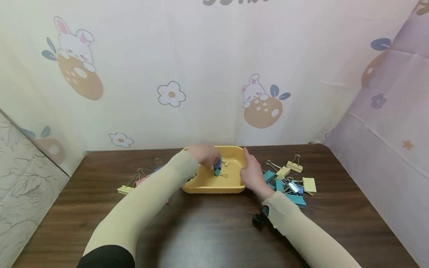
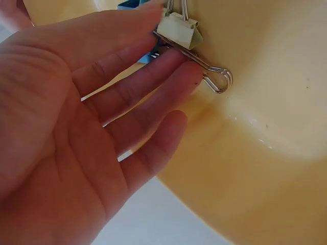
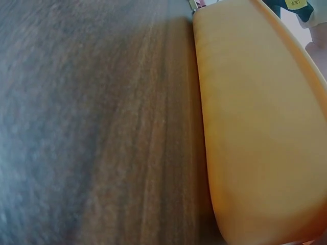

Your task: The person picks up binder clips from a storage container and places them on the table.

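Note:
A yellow plastic tray (image 1: 214, 190) stands at the table's far side. Inside it, my left hand (image 1: 205, 154) pinches a binder clip with thumb and forefinger; the other fingers are loosely bent. The hand hides part of this clip. Blue and teal binder clips (image 1: 218, 172) show under the hand. In the left wrist view, a pale yellow binder clip (image 2: 177, 30) and a wire handle (image 2: 217, 79) lie at the fingertips of my left hand (image 2: 102, 112). My right hand (image 1: 252, 172) grips the tray's right side; the right wrist view shows only the tray's outer wall (image 3: 260, 127).
Right of the tray lies a pile of teal, blue and yellow binder clips (image 1: 295, 200). More clips, including a yellow one (image 1: 125, 190), lie to the left, partly behind my left sleeve (image 1: 144, 201). A patterned curtain (image 1: 207, 123) hangs behind the brown table (image 1: 201, 238).

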Demonstrator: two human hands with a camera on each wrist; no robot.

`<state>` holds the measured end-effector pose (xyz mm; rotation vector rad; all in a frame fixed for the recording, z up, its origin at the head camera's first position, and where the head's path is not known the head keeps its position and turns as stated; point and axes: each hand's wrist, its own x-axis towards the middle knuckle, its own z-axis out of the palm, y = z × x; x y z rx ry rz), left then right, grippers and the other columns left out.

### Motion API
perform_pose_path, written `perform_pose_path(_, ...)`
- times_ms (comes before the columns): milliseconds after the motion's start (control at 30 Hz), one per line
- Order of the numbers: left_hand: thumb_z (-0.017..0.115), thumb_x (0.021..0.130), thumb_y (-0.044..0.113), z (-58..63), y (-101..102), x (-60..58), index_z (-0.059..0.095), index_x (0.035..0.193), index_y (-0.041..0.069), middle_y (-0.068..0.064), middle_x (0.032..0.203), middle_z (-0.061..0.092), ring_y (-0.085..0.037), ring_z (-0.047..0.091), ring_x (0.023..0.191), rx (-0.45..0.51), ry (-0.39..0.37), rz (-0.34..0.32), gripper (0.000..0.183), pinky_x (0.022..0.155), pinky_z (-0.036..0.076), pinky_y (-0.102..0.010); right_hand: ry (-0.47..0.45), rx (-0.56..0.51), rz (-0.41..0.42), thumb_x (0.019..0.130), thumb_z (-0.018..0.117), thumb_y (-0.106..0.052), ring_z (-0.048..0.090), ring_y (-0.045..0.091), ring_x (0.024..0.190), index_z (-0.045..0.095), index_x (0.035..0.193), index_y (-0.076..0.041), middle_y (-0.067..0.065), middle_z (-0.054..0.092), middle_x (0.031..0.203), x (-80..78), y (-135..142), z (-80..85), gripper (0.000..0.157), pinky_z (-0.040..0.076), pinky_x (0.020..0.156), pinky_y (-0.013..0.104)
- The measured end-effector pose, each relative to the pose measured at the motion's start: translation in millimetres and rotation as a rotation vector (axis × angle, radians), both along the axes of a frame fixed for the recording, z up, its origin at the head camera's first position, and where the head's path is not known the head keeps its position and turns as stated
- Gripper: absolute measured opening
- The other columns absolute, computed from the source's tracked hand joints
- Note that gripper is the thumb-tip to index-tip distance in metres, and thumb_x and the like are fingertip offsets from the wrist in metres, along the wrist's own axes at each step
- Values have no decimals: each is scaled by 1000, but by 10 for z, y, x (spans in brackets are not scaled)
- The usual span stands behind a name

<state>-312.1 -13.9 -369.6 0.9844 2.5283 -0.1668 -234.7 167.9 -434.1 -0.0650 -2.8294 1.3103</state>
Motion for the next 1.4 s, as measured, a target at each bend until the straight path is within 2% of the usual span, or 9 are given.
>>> perform_pose_path(200, 87, 77, 19, -72, -13, 35, 61, 80, 13, 5, 75, 55, -13, 47, 70, 31, 38, 0, 27, 63, 42, -27, -16, 8, -19, 85, 42, 12, 40, 34, 132, 13, 160, -8, 22, 27, 157, 15, -9, 11, 83, 31, 112, 52)
perform_pose_path(467, 65, 89, 3, -156, -31, 47, 58, 79, 14, 0, 80, 52, -16, 46, 71, -20, 111, 45, 17, 62, 38, -28, -26, 9, -23, 85, 43, 12, 39, 34, 134, 13, 160, -9, 22, 27, 157, 10, -28, 9, 84, 30, 112, 52)
perform_pose_path(733, 56, 93, 0, -124, -46, 70, 52, 73, 15, 0, 75, 46, -15, 41, 68, -16, 78, 45, 24, 61, 34, -27, -27, 11, -25, 84, 43, 12, 40, 34, 132, 13, 160, -9, 21, 27, 157, 18, -27, 10, 84, 31, 112, 52)
perform_pose_path(867, 58, 91, 1, -73, -59, 112, 61, 84, 13, -1, 81, 54, -17, 44, 71, -4, 106, 96, 14, 62, 36, -28, -20, 16, -22, 84, 43, 12, 40, 34, 132, 13, 160, -9, 22, 28, 157, 14, -23, 13, 84, 31, 112, 52)
perform_pose_path(967, 57, 91, 4, -38, -75, 162, 67, 101, 13, -2, 91, 61, -18, 48, 76, -6, 123, 149, 17, 63, 38, -28, -20, 23, -25, 85, 43, 12, 40, 34, 132, 14, 160, -9, 22, 28, 157, 10, -20, 15, 83, 31, 112, 52)
perform_pose_path(1033, 56, 93, 7, -28, -84, 190, 68, 108, 12, -3, 98, 63, -19, 51, 79, -8, 95, 195, 20, 64, 40, -28, -22, 24, -25, 85, 43, 11, 40, 34, 133, 14, 160, -8, 22, 28, 157, 10, -19, 17, 82, 30, 112, 53)
perform_pose_path(1133, 54, 96, 9, -32, -89, 213, 68, 103, 9, -4, 101, 63, -19, 53, 79, -27, 50, 239, 16, 62, 41, -28, -27, 15, -22, 85, 43, 11, 39, 35, 134, 14, 160, -8, 22, 28, 157, 12, -26, 17, 83, 30, 112, 53)
perform_pose_path(1300, 52, 97, 8, -39, -92, 197, 65, 93, 8, -6, 98, 60, -18, 52, 75, -91, 9, 215, 13, 57, 40, -26, -31, 19, -19, 86, 43, 11, 37, 34, 136, 13, 160, -9, 22, 28, 157, 15, -37, 17, 82, 29, 113, 52)
perform_pose_path(1400, 53, 94, 4, -17, -95, 174, 63, 87, 8, -7, 91, 58, -18, 48, 70, -109, -12, 199, 13, 55, 38, -27, -16, 23, -18, 84, 44, 11, 39, 34, 135, 14, 159, -8, 22, 29, 156, 17, -37, 24, 83, 30, 112, 52)
